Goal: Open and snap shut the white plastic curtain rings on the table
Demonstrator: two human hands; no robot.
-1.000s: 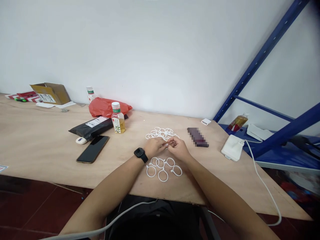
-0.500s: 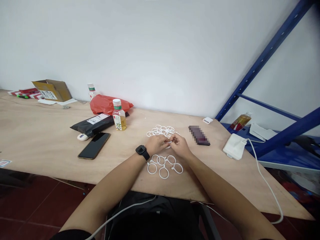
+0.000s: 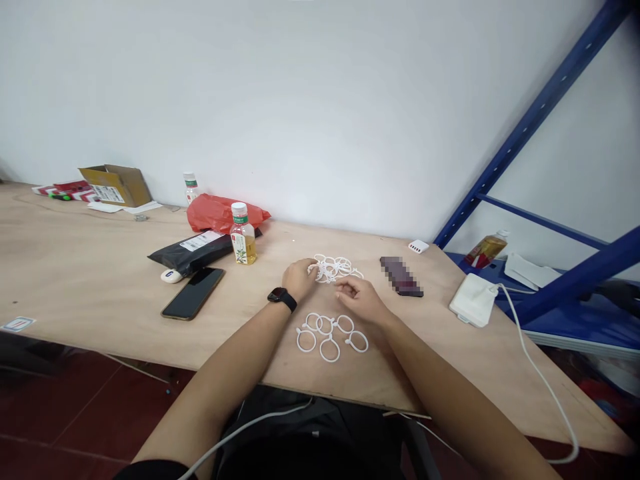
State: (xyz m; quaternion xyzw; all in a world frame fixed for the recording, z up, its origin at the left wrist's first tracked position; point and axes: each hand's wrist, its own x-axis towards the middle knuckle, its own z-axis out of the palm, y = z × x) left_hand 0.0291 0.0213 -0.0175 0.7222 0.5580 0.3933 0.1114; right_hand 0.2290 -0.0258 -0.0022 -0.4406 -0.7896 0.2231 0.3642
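Rings (image 3: 334,269): white plastic, tangled in a pile on a plywood table (image 3: 85,293).

Left hand (image 3: 299,279): half curled, fingertips against the left edge of the pile; whether it had hold of a ring could not be told.

Watch (image 3: 281,299): black, on the left wrist.

Right hand (image 3: 361,300): loosely half open, fingers pointing left, nothing visible in its grip; near the pile, on its near side, not touching it.

Loose rings (image 3: 327,337): six, same white plastic, lying flat on the near side of the pile, some overlapping.

Blurred slab (image 3: 401,276): dark, just right of the pile.

White hub (image 3: 418,247): small, beyond the slab, right of the pile.

White adapter (image 3: 473,300): well right of the pile, with a white cable (image 3: 543,380) running from it over the table edge.

Phone (image 3: 193,293): black, face up, left of the pile.

Bottle (image 3: 243,240): tea, capped, left of the pile, beside a black parcel (image 3: 193,250).

Red bag (image 3: 225,215): behind the bottle, left of the pile.

Cardboard box (image 3: 116,185): open, far left of the pile.

Blue shelving (image 3: 530,160): metal, well right of the pile, beyond the table.
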